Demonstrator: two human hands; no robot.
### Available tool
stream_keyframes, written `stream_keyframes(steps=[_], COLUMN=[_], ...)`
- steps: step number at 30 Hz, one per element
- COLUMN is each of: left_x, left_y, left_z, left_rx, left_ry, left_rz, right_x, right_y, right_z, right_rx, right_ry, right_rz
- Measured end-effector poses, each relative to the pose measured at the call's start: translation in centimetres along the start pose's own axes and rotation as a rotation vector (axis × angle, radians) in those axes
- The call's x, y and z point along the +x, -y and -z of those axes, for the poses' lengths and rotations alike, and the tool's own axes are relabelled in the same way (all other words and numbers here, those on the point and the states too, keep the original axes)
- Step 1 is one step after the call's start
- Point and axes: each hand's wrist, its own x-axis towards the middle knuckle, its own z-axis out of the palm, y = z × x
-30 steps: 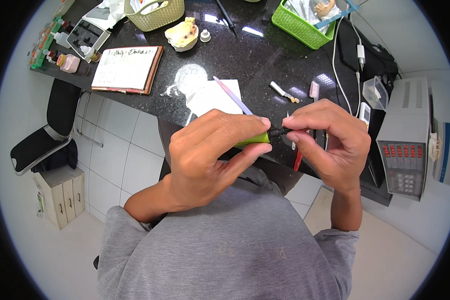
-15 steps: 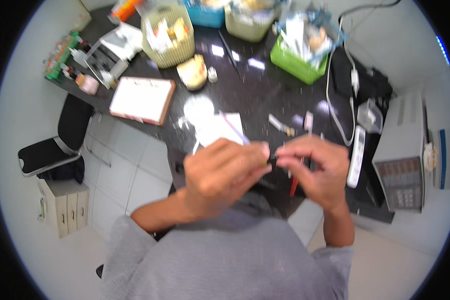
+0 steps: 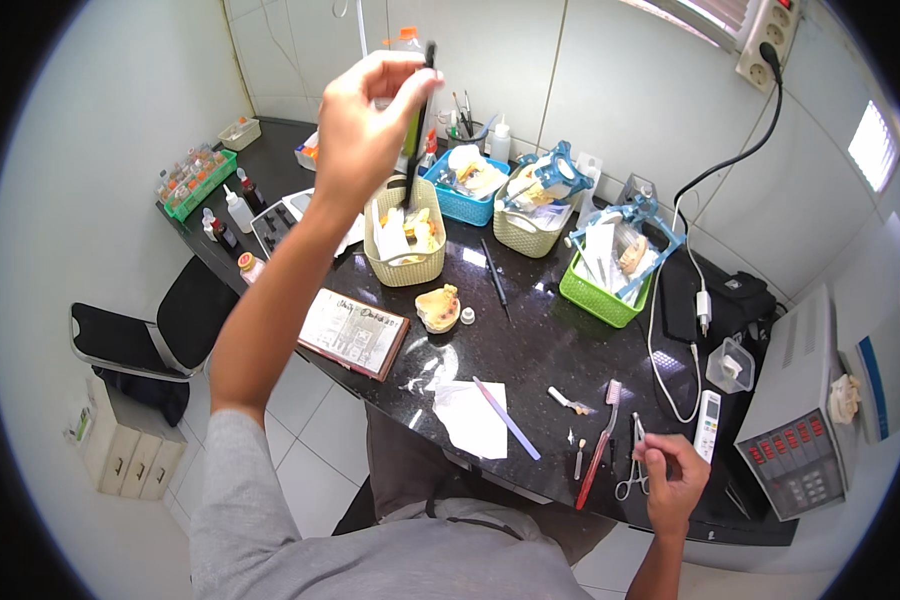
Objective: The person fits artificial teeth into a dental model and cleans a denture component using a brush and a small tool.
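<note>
My left hand [image 3: 365, 125] is raised over the baskets at the back. Its thumb and fingers pinch the upper end of a thin black pen-like stick [image 3: 429, 58], which points down in front of the pale basket [image 3: 427, 272]. My right hand [image 3: 675, 485] is low at the right, thumb and forefinger pressed together; what they hold, if anything, cannot be made out. Its fingertips overlap a metal locking forceps [image 3: 626, 490] on the dark table. Left of that lie a red toothbrush [image 3: 592, 470], a small pointed tool [image 3: 579, 458] and a short white piece with a brownish tip [image 3: 562, 397].
A purple strip [image 3: 507, 417] lies across white paper [image 3: 460, 425]. Behind are a plaster dental cast [image 3: 437, 310], a flat box [image 3: 355, 335] and a dark pen-like tool [image 3: 495, 275]. Blue [image 3: 460, 208] and green [image 3: 595, 298] baskets stand farther back. A white cable [image 3: 655, 345] runs beside a remote [image 3: 707, 425].
My hands were together over the table's front edge and have separated. The left has risen up and away with the black stick; the right has moved down beside the forceps. The view has tilted upward.
</note>
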Motion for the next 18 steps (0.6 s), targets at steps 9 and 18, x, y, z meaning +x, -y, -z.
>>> stream_keyframes(steps=[9,18], left_x=[11.1,10.7], left_y=[16.6,28.8], left_z=[-8.8,-15.8], left_rx=[0.413,0.587], left_ry=[-0.072,0.041], left_rz=[0.042,-0.086], right_x=[-4.7,-8.0], right_y=[-1.9,-1.2], right_z=[3.4,5.7], right_rx=[-0.317,-0.43], right_ry=[-0.241,-0.429], right_rz=[-0.106,-0.234])
